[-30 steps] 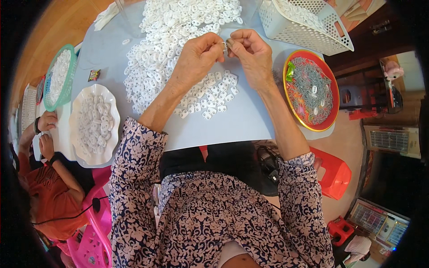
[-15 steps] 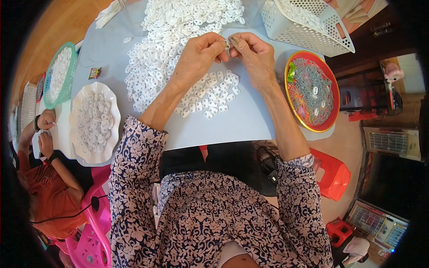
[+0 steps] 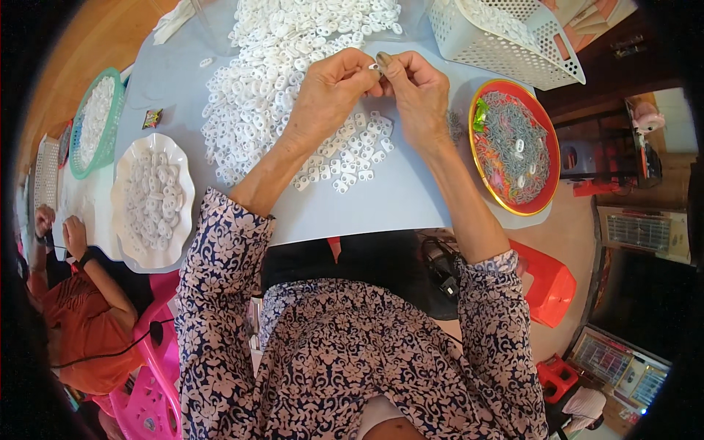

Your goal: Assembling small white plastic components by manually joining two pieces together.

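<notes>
Small white piece [image 3: 375,67] at upper centre of frame, pinched in left hand's [image 3: 330,89] thumb and forefinger. Right hand [image 3: 418,89] meets it, thumb closed on curled fingers; can't tell what it holds. Forearms slant inward.

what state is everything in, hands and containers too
Small white piece, held, mostly hidden
Left hand, pinching the piece
Right hand, curled, close against the left
Loose white pieces, heaped and scattered
Wavy-rimmed dish, holding white pieces
Red tray, holding grey pieces, some white
Perforated white basket, holding white pieces
Green basket, holding white pieces
</notes>
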Demonstrator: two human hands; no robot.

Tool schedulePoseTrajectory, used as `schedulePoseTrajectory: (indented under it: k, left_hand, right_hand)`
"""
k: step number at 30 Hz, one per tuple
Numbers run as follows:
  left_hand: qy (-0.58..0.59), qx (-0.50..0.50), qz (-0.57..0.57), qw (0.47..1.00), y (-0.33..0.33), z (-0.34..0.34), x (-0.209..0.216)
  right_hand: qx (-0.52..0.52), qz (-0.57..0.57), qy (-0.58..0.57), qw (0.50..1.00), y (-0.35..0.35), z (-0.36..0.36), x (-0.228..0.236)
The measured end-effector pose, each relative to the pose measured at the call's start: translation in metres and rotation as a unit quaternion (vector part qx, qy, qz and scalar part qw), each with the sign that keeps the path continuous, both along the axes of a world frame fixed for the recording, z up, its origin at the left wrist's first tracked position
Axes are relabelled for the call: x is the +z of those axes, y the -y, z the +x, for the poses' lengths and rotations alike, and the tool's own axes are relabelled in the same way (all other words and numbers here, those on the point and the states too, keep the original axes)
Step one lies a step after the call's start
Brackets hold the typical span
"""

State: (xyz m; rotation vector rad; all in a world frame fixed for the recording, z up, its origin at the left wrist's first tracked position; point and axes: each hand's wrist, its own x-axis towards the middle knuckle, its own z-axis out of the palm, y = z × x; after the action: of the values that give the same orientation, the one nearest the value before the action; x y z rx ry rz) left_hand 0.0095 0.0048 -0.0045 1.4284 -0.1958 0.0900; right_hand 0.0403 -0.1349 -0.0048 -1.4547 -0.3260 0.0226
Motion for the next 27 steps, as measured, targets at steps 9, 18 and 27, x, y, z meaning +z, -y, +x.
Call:
schedulePoseTrajectory:
  k: [9, 18, 27]
  left_hand:
    - [-0.026, 0.011, 0.023, 0.999, -0.003, -0.001, 0.006]
    - [0.005, 0.032, 0.020, 0.999, 0.001, -0.001, 0.005]
    - [-0.031, 0.035, 0.033, 0.998, -0.003, -0.001, 0.003]
  right_hand:
    - [0.027, -0.044, 0.014, 0.999, 0.007, 0.000, 0.016]
    - [0.007, -0.042, 0.065, 0.997, 0.003, 0.002, 0.005]
    - [0.030, 0.007, -0.001, 1.000, 0.003, 0.001, 0.009]
